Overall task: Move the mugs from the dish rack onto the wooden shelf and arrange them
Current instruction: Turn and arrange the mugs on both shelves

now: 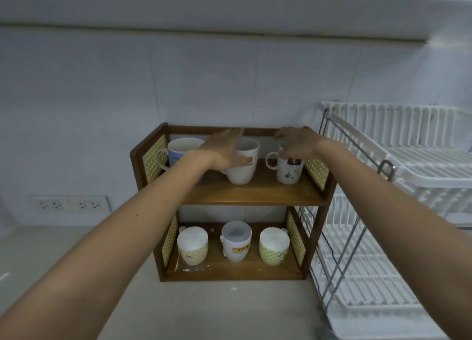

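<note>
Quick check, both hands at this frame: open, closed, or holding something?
Left hand: open, fingers extended, palm against the white middle mug on the top shelf; no closed grip.
Right hand: fingers curled over the rim of the right mug; grip cannot be told.

There is one view only, from the person's head. It looks forward and down, quite near, at the wooden shelf (251, 194) in the frame centre; the dish rack (398, 212) fills the right edge.

— Any writing you can read?
— Only a yellow label (239, 249) on the white mug (236, 241), lower shelf, below the left hand (226, 149): roughly "JOTUN".
— The other mugs?
— Their prints are illegible.
</note>
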`<action>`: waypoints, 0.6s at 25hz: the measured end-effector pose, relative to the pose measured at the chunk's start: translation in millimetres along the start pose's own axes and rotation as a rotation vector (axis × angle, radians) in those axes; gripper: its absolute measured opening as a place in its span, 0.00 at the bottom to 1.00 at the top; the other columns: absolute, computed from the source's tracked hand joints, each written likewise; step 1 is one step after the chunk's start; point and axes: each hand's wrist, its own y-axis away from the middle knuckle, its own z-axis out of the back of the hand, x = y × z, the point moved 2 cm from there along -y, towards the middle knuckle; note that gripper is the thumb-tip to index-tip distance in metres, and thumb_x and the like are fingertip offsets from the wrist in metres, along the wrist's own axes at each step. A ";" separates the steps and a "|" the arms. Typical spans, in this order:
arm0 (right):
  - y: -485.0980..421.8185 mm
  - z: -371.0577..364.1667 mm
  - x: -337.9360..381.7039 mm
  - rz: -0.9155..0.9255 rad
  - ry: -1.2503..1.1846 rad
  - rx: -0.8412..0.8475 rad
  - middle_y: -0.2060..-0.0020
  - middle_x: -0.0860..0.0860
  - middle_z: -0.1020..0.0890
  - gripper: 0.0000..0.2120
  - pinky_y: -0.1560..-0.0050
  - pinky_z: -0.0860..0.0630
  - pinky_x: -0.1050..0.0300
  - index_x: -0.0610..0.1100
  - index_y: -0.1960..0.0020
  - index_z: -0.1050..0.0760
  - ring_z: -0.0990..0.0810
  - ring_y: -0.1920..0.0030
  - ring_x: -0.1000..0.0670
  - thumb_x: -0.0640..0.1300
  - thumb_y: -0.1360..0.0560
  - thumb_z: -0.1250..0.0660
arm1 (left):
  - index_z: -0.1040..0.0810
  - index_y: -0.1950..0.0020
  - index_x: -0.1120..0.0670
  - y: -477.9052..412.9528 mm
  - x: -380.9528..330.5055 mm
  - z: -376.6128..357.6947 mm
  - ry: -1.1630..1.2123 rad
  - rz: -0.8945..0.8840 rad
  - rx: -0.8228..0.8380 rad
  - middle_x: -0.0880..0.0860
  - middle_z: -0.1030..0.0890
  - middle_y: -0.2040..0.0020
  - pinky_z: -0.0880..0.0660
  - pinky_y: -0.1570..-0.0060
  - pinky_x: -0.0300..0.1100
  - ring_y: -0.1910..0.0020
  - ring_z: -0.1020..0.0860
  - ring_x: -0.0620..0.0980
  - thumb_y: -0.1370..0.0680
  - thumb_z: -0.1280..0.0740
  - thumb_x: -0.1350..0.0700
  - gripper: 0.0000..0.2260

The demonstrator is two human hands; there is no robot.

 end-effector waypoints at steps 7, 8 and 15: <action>106.1 -136.1 27.5 0.404 -0.367 -0.359 0.64 0.53 0.17 0.07 0.64 0.22 0.57 0.51 0.54 0.21 0.21 0.65 0.56 0.45 0.29 0.37 | 0.20 0.50 0.54 129.1 17.1 -77.2 0.028 -0.614 -0.370 0.51 0.18 0.54 0.23 0.55 0.42 0.54 0.21 0.48 0.25 0.37 0.59 0.08; 104.9 -162.2 28.5 0.357 -0.336 -0.174 0.60 0.52 0.16 0.08 0.59 0.20 0.53 0.51 0.52 0.20 0.19 0.60 0.55 0.44 0.28 0.36 | 0.20 0.49 0.52 135.7 27.0 -94.7 -0.025 -0.585 -0.220 0.50 0.17 0.54 0.22 0.57 0.45 0.54 0.21 0.48 0.25 0.37 0.58 0.08; 13.2 -231.9 26.5 0.153 0.115 0.325 0.23 0.50 0.43 0.39 0.30 0.35 0.43 0.55 0.24 0.45 0.39 0.26 0.43 0.49 0.29 0.30 | 0.53 0.22 0.43 97.4 103.6 -160.5 -0.427 -0.025 0.533 0.51 0.47 0.21 0.38 0.30 0.56 0.24 0.45 0.57 0.30 0.25 0.56 0.46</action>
